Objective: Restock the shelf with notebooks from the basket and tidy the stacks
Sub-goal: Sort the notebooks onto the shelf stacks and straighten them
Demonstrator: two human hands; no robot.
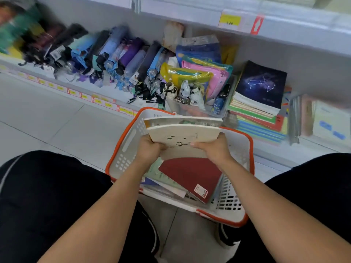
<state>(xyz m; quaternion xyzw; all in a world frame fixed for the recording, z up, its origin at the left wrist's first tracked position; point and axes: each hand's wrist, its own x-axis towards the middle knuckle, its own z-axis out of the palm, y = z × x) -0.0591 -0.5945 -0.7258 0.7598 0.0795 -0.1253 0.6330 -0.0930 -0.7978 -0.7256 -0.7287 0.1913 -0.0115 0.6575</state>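
Observation:
A white basket with an orange rim (121, 141) stands on the floor between my knees. Over it I hold a small stack of cream notebooks (182, 131) with both hands: my left hand (149, 149) grips the near left corner, my right hand (213, 149) the near right corner. Inside the basket lie a dark red notebook (190, 173) with a price sticker and pale green ones (157, 174) under it. On the low shelf to the right sits a stack topped by a dark blue constellation notebook (262, 84), over coloured notebooks (258, 122).
Folded umbrellas (106, 56) line the low shelf on the left. Colourful plastic pouches (199, 73) and a clear bin (191, 109) stand just behind the basket. An upper shelf edge with a yellow price tag (229, 20) overhangs. More pale books (326, 124) lie at far right. Grey floor tiles (47, 114) spread left.

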